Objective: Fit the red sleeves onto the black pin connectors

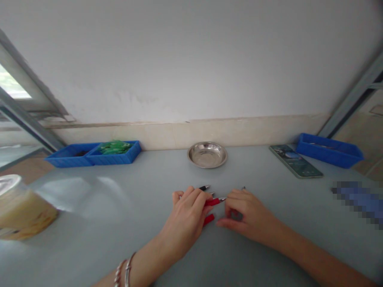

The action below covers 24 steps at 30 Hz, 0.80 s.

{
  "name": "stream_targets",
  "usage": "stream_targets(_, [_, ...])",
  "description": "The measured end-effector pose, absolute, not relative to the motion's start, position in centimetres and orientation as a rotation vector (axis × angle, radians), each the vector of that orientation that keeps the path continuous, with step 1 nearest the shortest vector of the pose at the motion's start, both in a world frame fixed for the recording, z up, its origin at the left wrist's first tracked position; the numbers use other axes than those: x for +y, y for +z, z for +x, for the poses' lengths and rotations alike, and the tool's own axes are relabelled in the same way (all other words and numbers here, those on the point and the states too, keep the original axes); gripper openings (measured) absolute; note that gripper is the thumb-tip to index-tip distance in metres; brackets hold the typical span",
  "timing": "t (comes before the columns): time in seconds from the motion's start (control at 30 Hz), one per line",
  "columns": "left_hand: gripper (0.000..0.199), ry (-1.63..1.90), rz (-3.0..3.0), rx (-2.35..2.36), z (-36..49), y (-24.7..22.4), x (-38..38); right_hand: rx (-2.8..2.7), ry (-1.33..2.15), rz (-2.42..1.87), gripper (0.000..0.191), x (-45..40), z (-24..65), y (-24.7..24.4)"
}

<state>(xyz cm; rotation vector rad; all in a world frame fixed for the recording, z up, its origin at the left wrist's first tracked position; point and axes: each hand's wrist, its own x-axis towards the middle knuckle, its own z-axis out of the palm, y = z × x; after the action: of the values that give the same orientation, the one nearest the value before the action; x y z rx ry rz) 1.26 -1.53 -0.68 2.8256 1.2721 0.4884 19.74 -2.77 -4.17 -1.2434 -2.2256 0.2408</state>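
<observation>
My left hand [189, 215] is closed around a red pen [213, 202], whose silver tip points right toward my other hand. Below it, a second red piece [208, 219] shows beside my left thumb; whether it lies on the table or is held, I cannot tell. A black pen end [204, 187] with a silver tip sticks out beyond my left knuckles. My right hand [248, 209] is curled close to the red pen's tip, thumb stretched below. A small dark point [243, 187] shows past its fingers, and what they hold is hidden.
On the grey table [149, 175] a round steel dish [207, 155] stands near the wall. Blue bins, one with green pieces [115, 147], are at back left. A phone [296, 161] and another blue bin [329, 150] lie right. A lidded drink cup [25, 209] stands left.
</observation>
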Motion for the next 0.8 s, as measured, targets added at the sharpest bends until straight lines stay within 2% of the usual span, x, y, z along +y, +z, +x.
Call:
stream_targets(0.07, [0.017,0.527,2.818,1.254,1.29,-0.59,-1.63,-2.143,0.226,-1.303,0.043,-2.67,19.89,-3.98])
stream_targets(0.17, [0.018,0.566,2.811,1.205,1.30,-0.50,-1.75,-2.043,0.255,-1.369,0.046,-2.61,20.00,-3.81])
stream_targets(0.37, [0.016,0.673,2.840,1.086,1.12,-0.66,-1.71,-2.068,0.431,-1.217,0.040,-2.66,19.61,-3.71])
stream_targets(0.53, [0.015,0.704,2.825,1.067,0.89,-0.93,-1.67,-2.030,0.443,-1.101,0.037,-2.63,19.50,-3.76])
stream_targets(0.8, [0.018,0.718,2.815,1.093,1.04,-0.92,-1.52,-2.018,0.502,-1.145,0.021,-2.61,19.90,-3.83])
